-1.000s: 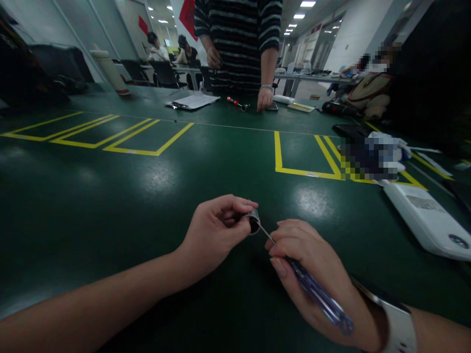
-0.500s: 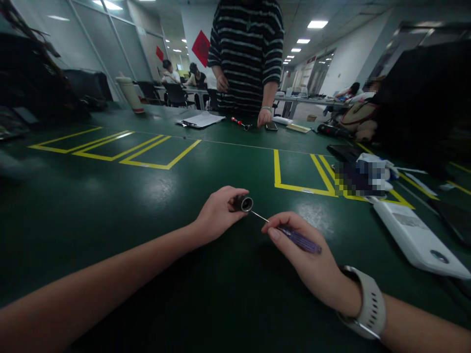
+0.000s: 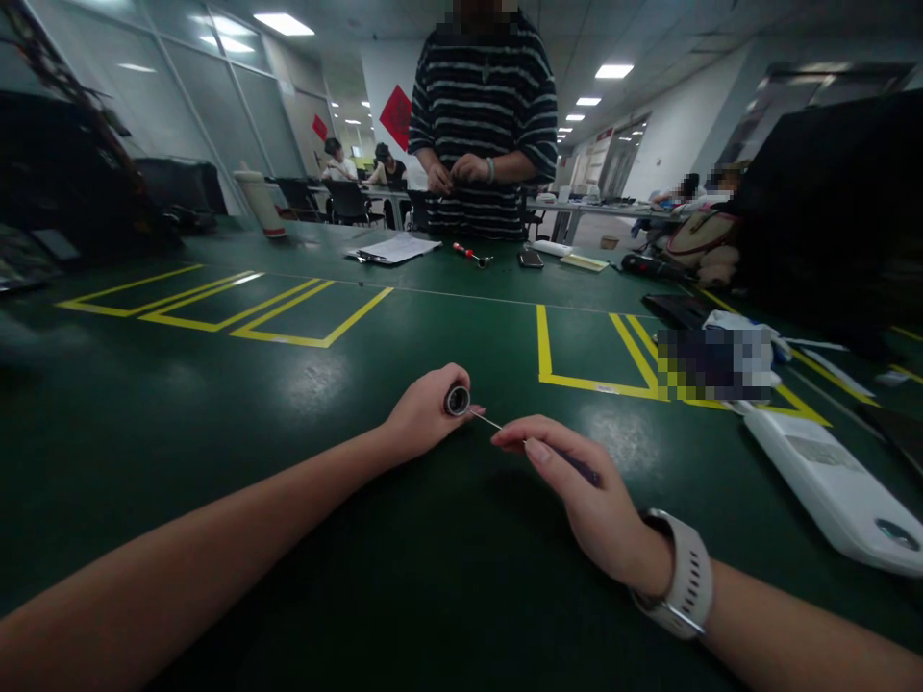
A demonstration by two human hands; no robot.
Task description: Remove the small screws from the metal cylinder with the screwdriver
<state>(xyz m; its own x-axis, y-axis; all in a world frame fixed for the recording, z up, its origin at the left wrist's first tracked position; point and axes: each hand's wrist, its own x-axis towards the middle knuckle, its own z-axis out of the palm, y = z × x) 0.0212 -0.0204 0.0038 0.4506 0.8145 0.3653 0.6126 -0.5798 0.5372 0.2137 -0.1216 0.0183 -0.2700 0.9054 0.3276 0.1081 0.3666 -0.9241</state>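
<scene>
Left hand (image 3: 422,415) closed on short tube (image 3: 457,402), open end facing out of grip. Right hand (image 3: 595,500) gripping screwdriver (image 3: 578,467), shaft (image 3: 486,420) pointing from that grip to just beside tube.

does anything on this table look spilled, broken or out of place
No spill or breakage shows. One untidy spot: the crumpled white-and-blue bundle on the right side overlaps a yellow tape outline, covering part of its border. Pixelation hides the bundle's details.

Pale cup (image 3: 260,204), white papers (image 3: 401,248), red-handled tool (image 3: 465,252); dark phone (image 3: 531,259), yellow tape outlines (image 3: 544,344)
</scene>
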